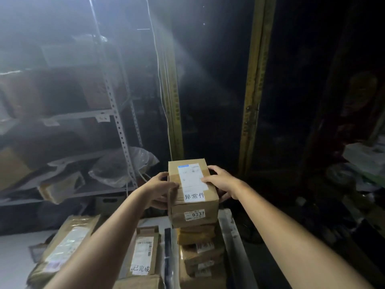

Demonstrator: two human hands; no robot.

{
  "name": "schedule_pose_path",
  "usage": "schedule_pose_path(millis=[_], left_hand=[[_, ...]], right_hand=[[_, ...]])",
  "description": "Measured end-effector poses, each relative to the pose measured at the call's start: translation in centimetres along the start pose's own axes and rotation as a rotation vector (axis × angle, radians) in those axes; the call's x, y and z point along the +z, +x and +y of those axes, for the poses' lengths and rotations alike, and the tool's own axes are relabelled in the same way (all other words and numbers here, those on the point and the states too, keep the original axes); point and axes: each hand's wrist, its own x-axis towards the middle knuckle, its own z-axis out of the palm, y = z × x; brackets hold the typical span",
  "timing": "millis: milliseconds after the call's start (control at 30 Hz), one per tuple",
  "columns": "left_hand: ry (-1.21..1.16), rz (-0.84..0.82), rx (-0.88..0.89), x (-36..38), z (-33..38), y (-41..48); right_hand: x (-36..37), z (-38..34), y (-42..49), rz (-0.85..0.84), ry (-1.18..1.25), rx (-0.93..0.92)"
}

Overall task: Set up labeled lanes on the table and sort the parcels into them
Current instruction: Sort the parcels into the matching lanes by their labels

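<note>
A brown cardboard parcel (192,206) with a white shipping label, a handwritten-style tag and a "0337" sticker sits on top of a stack of brown parcels (201,255) at the table's right side. My left hand (160,189) grips its left side, thumb on top. My right hand (220,181) grips its right side, fingers curled over the far edge. To the left lie a flat brown parcel with a white tag (143,252) and a larger padded parcel (62,249). A dark strip (168,253) runs between the two groups.
The white table (14,253) shows bare at the lower left. Behind it stands a metal shelf rack (118,122) holding boxes and a plastic bag (123,165). Yellow-framed dark doors (253,90) are ahead. Cluttered items lie in the dark on the right.
</note>
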Motion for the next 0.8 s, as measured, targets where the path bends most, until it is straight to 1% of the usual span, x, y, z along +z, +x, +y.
schedule_pose_path(millis=[167,400,667,800], left_hand=[[0.016,0.027,-0.027,1.3,-0.1,0.3],[0.045,0.061,-0.014,2.1,-0.8,0.5],[0.135,0.083,0.005,1.8,-0.3,0.2],[0.129,0.113,-0.014,1.2,-0.4,0.2]], right_hand=[[0.1,1.1,0.6,-0.018,0.016,0.000],[0.8,1.6,1.6,-0.043,0.024,0.005],[0.5,0.6,1.7,-0.037,-0.089,0.035],[0.2,-0.2,1.6,-0.020,-0.171,0.039]])
